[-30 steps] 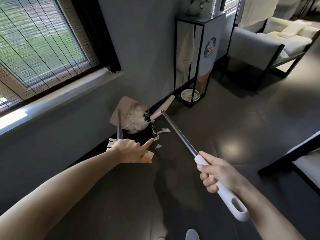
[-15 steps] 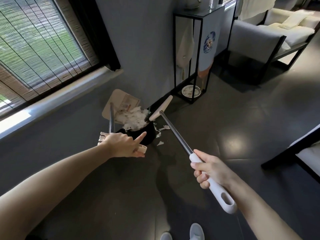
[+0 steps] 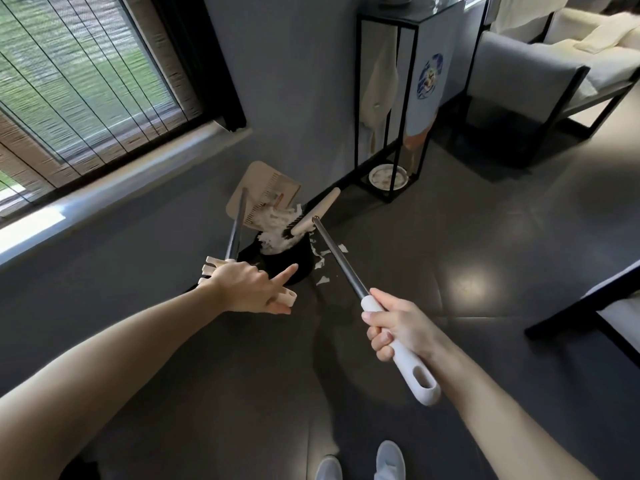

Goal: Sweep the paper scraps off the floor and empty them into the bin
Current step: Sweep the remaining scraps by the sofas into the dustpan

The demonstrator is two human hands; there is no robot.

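Head view: my left hand (image 3: 249, 289), index finger out, grips the dustpan (image 3: 266, 188) handle. The pan now tips steeper than a second ago, so the paper scraps (image 3: 277, 230) slide into the black bin (image 3: 298, 265) just beyond that hand. My right hand (image 3: 398, 327) grips the broom (image 3: 339, 258), raking them down. A few stray scraps (image 3: 323, 279) beside the bin are left to sweep.

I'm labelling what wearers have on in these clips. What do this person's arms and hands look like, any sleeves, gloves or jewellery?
Both are bare. The left hand and right hand wear no gloves, and no ring shows. The left forearm and right forearm are uncovered to the frame's edge: no sleeve, watch or bracelet in view.
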